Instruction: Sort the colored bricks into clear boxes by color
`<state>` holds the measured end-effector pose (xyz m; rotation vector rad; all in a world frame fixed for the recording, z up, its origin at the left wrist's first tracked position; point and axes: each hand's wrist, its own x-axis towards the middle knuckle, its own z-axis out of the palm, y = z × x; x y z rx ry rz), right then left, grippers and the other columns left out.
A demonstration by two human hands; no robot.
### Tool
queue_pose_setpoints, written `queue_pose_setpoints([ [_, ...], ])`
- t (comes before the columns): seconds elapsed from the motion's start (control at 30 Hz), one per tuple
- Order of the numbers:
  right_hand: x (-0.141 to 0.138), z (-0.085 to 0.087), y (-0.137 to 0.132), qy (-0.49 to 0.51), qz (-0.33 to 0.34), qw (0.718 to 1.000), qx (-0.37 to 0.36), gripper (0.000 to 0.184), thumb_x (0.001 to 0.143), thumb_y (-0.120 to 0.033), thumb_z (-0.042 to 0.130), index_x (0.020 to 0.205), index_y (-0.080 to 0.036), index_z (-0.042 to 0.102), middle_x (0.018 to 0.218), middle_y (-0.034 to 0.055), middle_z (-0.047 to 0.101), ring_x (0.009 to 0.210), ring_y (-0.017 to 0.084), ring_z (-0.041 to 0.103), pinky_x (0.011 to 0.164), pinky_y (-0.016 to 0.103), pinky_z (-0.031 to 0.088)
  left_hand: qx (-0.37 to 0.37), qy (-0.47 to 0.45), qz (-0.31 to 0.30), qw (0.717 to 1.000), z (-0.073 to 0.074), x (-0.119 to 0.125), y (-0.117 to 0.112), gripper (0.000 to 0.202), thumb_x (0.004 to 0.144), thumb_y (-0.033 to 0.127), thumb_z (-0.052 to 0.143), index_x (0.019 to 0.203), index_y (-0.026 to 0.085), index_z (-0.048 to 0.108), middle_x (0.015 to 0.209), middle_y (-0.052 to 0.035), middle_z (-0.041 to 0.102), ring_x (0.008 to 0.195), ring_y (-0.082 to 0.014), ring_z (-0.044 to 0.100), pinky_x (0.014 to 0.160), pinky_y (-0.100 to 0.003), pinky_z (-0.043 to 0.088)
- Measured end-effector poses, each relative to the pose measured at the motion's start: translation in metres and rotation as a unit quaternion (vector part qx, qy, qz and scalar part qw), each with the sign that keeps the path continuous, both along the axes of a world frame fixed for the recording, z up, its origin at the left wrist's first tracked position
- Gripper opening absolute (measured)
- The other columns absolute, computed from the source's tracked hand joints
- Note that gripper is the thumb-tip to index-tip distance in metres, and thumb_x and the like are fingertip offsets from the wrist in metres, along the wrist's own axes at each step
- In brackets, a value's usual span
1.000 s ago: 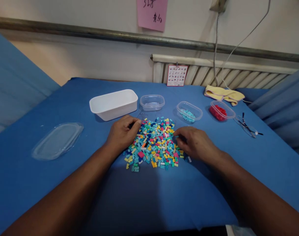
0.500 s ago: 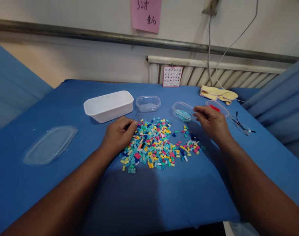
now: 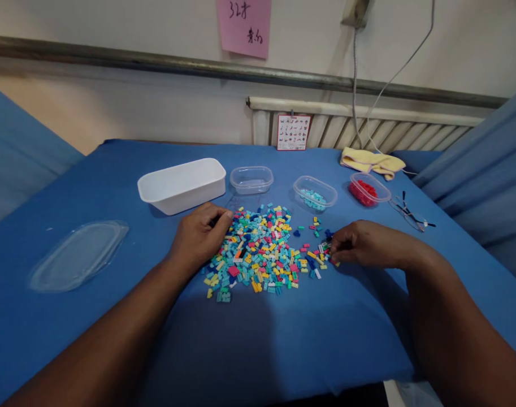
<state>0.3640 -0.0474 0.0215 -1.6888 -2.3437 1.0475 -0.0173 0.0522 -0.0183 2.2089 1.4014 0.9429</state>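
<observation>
A spread of small toy building bricks [image 3: 258, 249] in many colours lies in the middle of the table. My left hand [image 3: 202, 233] rests curled against its left edge, thumb over the bent fingers; whatever lies inside is hidden. At the right edge of the spread, my right hand [image 3: 365, 244] reaches down with bent fingers drawn together among loose bricks [image 3: 319, 260]. Its fingertips touch that area, but I cannot make out a brick between them. Behind it stand a clear tub with light blue bricks [image 3: 313, 199] and a clear tub with red bricks [image 3: 365, 192].
A white bin [image 3: 182, 189] and another clear tub [image 3: 251, 181] stand behind the spread. Clear lids [image 3: 79, 254] lie at the left. Glasses [image 3: 410, 215] and a yellow cloth [image 3: 372, 163] lie at the right. A radiator [image 3: 334, 127] lines the wall.
My right hand has come down and nearer, from beside the light blue bricks' tub to the bricks at the right edge. The red bricks' tub is now uncovered to view. My left hand stays put.
</observation>
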Motion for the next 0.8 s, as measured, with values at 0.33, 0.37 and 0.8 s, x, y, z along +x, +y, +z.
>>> queue_pose_setpoints([
  [0.33, -0.019, -0.001, -0.002, -0.092, 0.011, 0.993, 0.069, 0.014, 0.092, -0.026, 0.067, 0.092, -0.03, 0.081, 0.082, -0.002, 0.081, 0.066, 0.017, 0.068, 0.059, 0.029, 0.039, 0.008, -0.008, -0.01, 1.0, -0.002, -0.001, 0.0, 0.029, 0.102, 0.046, 0.061, 0.092, 0.025, 0.079, 0.089, -0.0026, 0.075, 0.087, -0.0227, 0.071, 0.084, -0.035, 0.054],
  [0.37, -0.019, -0.001, -0.003, -0.097, 0.015, 0.992, 0.075, 0.015, 0.093, -0.026, 0.067, 0.092, -0.03, 0.081, 0.083, -0.0019, 0.081, 0.066, 0.017, 0.068, 0.059, 0.029, 0.038, 0.007, -0.008, -0.009, 1.0, -0.002, 0.0, 0.0, 0.029, 0.102, 0.046, 0.062, 0.092, 0.025, 0.079, 0.089, -0.0026, 0.075, 0.087, -0.0227, 0.071, 0.084, -0.035, 0.054],
  [0.8, -0.017, 0.005, -0.001, -0.036, -0.029, 0.997, 0.061, 0.005, 0.093, -0.028, 0.065, 0.091, -0.023, 0.066, 0.076, -0.0002, 0.075, 0.063, 0.016, 0.062, 0.058, 0.029, 0.037, 0.007, -0.006, -0.013, 1.0, -0.001, -0.002, 0.0, 0.031, 0.103, 0.045, 0.061, 0.093, 0.022, 0.079, 0.087, -0.0019, 0.073, 0.084, -0.0204, 0.069, 0.081, -0.032, 0.052],
])
